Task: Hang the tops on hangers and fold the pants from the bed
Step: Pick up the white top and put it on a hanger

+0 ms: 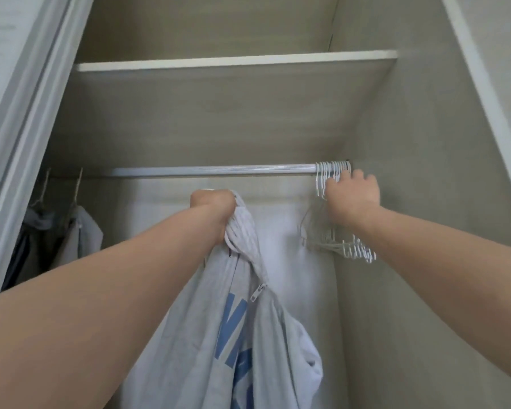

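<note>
Head view: the left hand [213,213] is raised in front of the open wardrobe, just below the ribbed silver hanging rail [213,170]. Its fingers are clenched tight round a bunched fold of the light grey zip-up top with blue lettering [201,335]. The gathered fabric comes out of the right side and underside of the fist, so the whole garment lies beneath the grip. It hangs free in front of the wardrobe's pale back panel. Its long axis runs nearly straight down from the fist to the bottom edge of the picture, widening as it falls. The metal zipper pull [258,290] dangles a little below the fist, and the blue letters face the camera lower down.

The right hand [353,199] reaches to the rail's far right end, its back turned to the camera, and touches the bunch of white wire hangers [334,245]. Its fingertips are in among the hanger hooks and necks. Whether they pinch one hanger or only touch the bunch cannot be told. The hanger bodies fan out below the wrist, slanting down to the right.

At the left, dark and grey garments [62,231] hang on hooks. A white-edged shelf [236,62] spans the wardrobe above the rail.
</note>
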Demonstrator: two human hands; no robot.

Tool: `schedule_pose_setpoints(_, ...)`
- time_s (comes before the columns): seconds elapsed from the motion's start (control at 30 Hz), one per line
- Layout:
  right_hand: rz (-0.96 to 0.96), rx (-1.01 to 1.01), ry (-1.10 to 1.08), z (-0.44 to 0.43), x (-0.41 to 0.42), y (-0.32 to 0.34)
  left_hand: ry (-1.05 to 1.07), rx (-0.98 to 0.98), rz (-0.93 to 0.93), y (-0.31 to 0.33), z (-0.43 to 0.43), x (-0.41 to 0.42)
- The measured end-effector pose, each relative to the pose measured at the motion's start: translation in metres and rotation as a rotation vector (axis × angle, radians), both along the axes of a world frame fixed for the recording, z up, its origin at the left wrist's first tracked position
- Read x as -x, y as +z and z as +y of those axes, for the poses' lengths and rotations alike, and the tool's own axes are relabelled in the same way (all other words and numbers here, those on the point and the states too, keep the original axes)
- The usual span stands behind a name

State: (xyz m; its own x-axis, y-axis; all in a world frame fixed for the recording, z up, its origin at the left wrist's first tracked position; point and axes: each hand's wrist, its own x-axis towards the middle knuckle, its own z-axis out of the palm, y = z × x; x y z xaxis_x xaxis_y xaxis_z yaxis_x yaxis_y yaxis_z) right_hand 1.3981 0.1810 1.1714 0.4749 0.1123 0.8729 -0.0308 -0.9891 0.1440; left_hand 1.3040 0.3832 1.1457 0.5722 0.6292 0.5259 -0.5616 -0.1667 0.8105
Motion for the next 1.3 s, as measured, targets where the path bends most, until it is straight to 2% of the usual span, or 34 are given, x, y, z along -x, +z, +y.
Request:
schedule_pose_setpoints(0.17, 0.004, -0.008, -0.049, -0.007, -0.03, -0.003, -0.017, -0.016, 0.008, -0.001, 0.01, -0.01)
schedule_pose_setpoints(0.47, -0.019, -0.187, 0.147, -0.004, -0.038, 0.02, 0.062, -0.067, 0.005, 0.0, 0.016, -0.011)
schedule_pose_setpoints(0.7, 0.079, -0.402, 0.325, -0.001, -0.034, 0.024, 0.149, -0.058, 0.017, -0.006, 0.021, 0.002)
schedule_pose_setpoints(0.8, 0.001, -0.382, 0.299, -0.004, -0.029, 0.026, 0.192, -0.052, 0.058, -0.013, 0.023, 0.013)
schedule_pose_setpoints(0.97, -0.101, -0.386, 0.383, -0.003, -0.014, 0.023, 0.24, -0.037, 0.044, -0.022, 0.031, 0.029)
schedule_pose_setpoints(1.13, -0.067, -0.534, 0.626, 0.004, 0.012, 0.004, 0.272, -0.013, -0.028, -0.03, 0.035, 0.054)
schedule_pose_setpoints(1.2, -0.03, -0.667, 0.764, 0.005, 0.023, -0.008, 0.272, 0.006, -0.04, -0.034, 0.038, 0.066)
schedule_pose_setpoints(1.3, 0.099, -0.979, 1.129, 0.009, 0.044, -0.034, 0.31, 0.013, -0.073, -0.038, 0.045, 0.086)
